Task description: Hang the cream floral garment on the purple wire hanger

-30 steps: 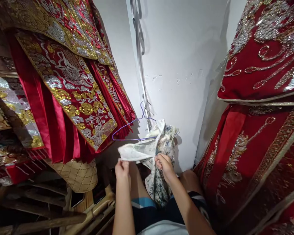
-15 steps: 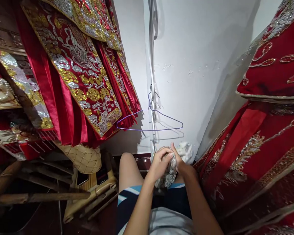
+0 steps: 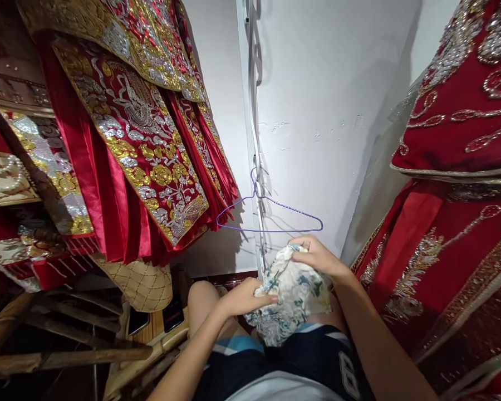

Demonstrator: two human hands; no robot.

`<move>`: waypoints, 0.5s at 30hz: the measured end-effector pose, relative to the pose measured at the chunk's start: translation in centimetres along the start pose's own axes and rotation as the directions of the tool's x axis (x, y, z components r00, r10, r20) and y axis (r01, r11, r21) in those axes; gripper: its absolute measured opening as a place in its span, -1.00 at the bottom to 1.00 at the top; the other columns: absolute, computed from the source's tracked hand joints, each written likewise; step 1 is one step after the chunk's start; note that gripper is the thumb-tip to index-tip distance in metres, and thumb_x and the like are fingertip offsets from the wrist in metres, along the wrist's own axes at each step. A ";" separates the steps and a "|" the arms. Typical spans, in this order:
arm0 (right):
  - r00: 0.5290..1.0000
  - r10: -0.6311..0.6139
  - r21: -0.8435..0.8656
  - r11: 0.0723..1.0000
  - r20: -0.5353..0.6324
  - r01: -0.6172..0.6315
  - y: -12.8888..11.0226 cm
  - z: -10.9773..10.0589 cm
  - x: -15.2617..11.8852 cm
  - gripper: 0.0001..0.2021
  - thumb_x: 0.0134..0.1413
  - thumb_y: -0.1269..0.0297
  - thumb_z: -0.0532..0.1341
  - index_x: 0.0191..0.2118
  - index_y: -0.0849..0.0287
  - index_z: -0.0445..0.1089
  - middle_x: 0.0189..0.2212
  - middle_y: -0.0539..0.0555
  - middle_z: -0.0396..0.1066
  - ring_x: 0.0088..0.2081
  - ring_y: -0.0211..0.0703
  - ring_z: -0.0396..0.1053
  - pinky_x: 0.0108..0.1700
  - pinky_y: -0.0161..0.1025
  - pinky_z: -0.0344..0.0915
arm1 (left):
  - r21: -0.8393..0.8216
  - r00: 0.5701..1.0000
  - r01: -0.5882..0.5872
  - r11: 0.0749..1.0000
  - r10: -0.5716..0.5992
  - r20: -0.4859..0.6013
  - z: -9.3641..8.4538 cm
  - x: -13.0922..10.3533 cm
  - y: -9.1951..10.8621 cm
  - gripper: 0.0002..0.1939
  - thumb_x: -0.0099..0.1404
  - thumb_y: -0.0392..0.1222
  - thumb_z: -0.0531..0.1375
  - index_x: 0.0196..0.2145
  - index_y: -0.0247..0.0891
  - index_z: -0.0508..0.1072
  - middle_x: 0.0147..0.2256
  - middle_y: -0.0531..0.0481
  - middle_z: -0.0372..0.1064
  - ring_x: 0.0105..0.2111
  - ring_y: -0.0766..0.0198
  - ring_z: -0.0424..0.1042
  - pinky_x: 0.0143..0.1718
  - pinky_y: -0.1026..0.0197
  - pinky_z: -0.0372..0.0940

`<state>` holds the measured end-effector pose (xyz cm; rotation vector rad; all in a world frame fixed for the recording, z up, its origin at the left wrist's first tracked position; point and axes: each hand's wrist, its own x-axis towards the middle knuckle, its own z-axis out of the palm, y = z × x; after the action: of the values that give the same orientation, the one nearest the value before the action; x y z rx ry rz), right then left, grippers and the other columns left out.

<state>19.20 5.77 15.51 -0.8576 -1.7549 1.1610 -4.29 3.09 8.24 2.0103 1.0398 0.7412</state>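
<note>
Along the left side, red garments (image 3: 142, 156) stitched in gold and silver hang in overlapping layers, their hems angled down toward a quilted tan bag (image 3: 140, 284) and some wooden poles (image 3: 67, 351) stacked low, with a dark phone (image 3: 173, 314) lying on a wooden ledge beside the bag. In the middle, a thin purple wire hanger (image 3: 271, 217) hangs bare from a metal strip on the white wall (image 3: 317, 83), level and just above the hands, apart from the cloth. Below it, the floral cloth (image 3: 292, 295) sits bunched over the person's lap, resting on the knees so its weight is carried there rather than by the fingers. The left hand (image 3: 244, 298) closes on the cloth's near edge, thumb on top, fingers curled under. The right hand (image 3: 315, 256) pinches the top fold from above, fingers bent tight around a gathered ridge, so the 2 grips keep the bundle compact. To the right, another beaded red robe (image 3: 455, 239) hangs close against the right forearm.
</note>
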 end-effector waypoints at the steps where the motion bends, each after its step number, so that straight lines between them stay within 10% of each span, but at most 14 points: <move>1: 0.996 -0.063 -0.069 0.996 -0.062 0.058 0.0 -0.2 0.9 -0.91 -0.13 0.38 0.21 -0.52 0.19 0.47 -0.51 0.04 0.45 -0.41 -0.11 0.36 -0.33 -0.26 0.24 | 0.091 1.000 0.017 0.996 -0.017 -0.001 -0.9 -0.5 -0.7 -0.59 0.16 0.16 0.26 -0.54 -0.27 0.47 -0.52 0.03 0.40 -0.48 0.19 0.35 -0.40 0.26 0.23; 5: 0.931 -0.190 -0.232 0.965 -0.313 0.119 2.0 0.3 5.2 -0.66 -0.10 0.38 0.19 -0.14 0.14 0.53 -0.13 0.11 0.52 -0.08 0.00 0.41 -0.01 -0.16 0.25 | 0.488 0.979 0.203 0.849 -0.194 -0.069 -5.6 -1.8 -3.5 -0.67 0.25 0.00 0.15 -0.58 -0.22 0.39 -0.54 -0.04 0.41 -0.47 0.13 0.38 -0.34 0.21 0.21; 8: 0.940 -0.075 -0.307 0.951 -0.333 -0.032 4.5 0.8 7.7 -0.73 -0.09 0.37 0.15 -0.24 0.14 0.53 -0.24 0.10 0.54 -0.18 -0.04 0.41 -0.13 -0.21 0.27 | 0.667 0.943 0.320 0.673 -0.295 -0.154 -8.9 -2.5 -4.8 -0.78 0.24 -0.19 0.05 -0.50 -0.20 0.43 -0.41 -0.13 0.49 -0.31 -0.01 0.47 -0.21 0.10 0.24; 15: 0.916 -0.037 -0.376 0.918 -0.400 -0.127 6.5 -0.8 7.7 -0.82 -0.10 0.27 0.10 -0.62 0.16 0.31 -0.66 -0.03 0.24 -0.51 -0.20 0.15 -0.43 -0.30 0.02 | 0.595 0.918 0.227 0.771 0.034 -0.395 -13.0 -1.8 -4.3 -0.78 0.24 -0.17 -0.04 -0.46 -0.22 0.34 -0.03 -0.24 0.43 -0.01 0.01 0.40 0.03 0.04 0.24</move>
<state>17.32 14.99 11.67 -1.2855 -1.6455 0.5960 -16.80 7.79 11.74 2.3893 1.8156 0.8226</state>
